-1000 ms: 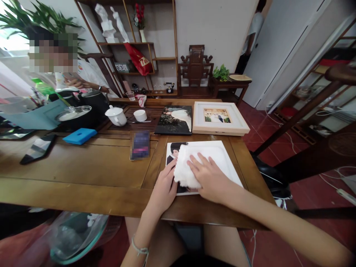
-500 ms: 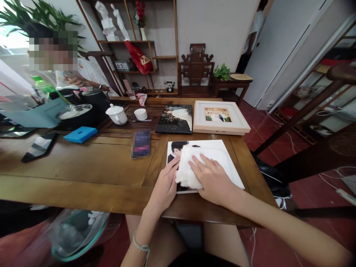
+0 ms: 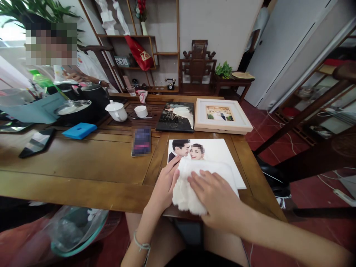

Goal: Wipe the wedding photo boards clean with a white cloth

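A wedding photo print [image 3: 217, 152] lies flat at the near edge of a wooden table [image 3: 83, 167]. The left hand [image 3: 164, 185] presses its left edge, fingers flat and open. The right hand [image 3: 219, 196] lies open, palm down, on a white cloth [image 3: 185, 189] covering the print's near side. Pulled any nearer, the cloth or the print could slip off the edge.

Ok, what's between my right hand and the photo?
A white cloth lies under the right hand, over the near edge of the photo, seen in the head view.
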`<state>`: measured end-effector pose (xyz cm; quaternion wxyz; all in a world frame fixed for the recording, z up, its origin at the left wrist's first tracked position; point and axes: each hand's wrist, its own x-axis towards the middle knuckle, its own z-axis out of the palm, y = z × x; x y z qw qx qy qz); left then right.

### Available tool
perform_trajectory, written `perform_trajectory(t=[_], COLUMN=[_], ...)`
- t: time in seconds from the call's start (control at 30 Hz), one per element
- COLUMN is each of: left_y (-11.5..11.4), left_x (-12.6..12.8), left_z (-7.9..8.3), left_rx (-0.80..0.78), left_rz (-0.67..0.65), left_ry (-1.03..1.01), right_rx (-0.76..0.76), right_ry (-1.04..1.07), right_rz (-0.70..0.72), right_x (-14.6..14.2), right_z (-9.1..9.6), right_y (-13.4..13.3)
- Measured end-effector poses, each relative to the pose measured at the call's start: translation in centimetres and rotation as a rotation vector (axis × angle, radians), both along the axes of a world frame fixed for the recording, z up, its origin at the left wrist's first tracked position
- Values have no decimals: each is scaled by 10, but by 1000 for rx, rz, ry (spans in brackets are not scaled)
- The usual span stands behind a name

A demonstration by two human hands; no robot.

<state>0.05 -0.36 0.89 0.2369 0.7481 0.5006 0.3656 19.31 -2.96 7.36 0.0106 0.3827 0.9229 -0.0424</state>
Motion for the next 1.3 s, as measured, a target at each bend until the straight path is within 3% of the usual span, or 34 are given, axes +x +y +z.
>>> perform_trajectory(t=[0.13,0.27,0.57,0.73,0.97,1.07,1.17,1.3], left_y=[1,1,1,0,-1,-1,0,1], left_x=[1,2,2,2,1,2,2,2], left_z=[-1,-2,-2,-1,-1,0,-1,-3], left_rx=[55,67,82,76,43,47,50,54], left_rz=[8,54,63,65,48,49,46,45], left_ry=[63,133,153,171,131,120,118,113], right_rx=[-16,30,19,-7,82,128,105,-23], right_ry=[85,98,176,236,332,329,271,196], right_rz=[-113,-121,46,-2,-158,-248,-249,-76], right_x=[11,0,-47,-25,65,89,86,59], right_z=[1,5,-3,-9,-30,-36,-31,-18], right_y=[58,102,132,128,118,110,86,27])
